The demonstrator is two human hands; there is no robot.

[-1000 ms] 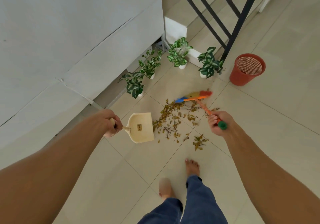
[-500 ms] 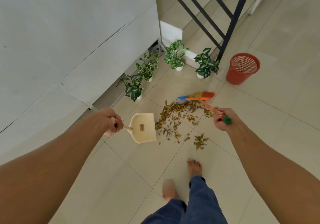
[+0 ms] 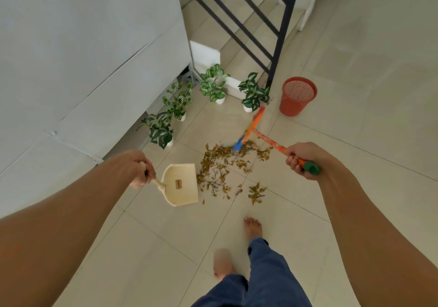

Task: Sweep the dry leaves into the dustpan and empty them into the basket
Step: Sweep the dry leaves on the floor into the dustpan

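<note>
dry leaves [image 3: 220, 164], basket [image 3: 296, 100], plants [image 3: 213, 83] on tiled floor [image 3: 355, 140].

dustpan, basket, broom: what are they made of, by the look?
dustpan: cream, matte, one smooth scoop, probably plastic; pale handle could be wood.
basket: red, fine mesh wall, likely moulded plastic.
broom: patterned orange stick, green end cap, probably plastic-covered; core can't be told.

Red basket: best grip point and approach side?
Probably the rim of the red basket, from above on its right side: it stands upright with the mouth open, and a potted plant and the railing post crowd its left.
</note>
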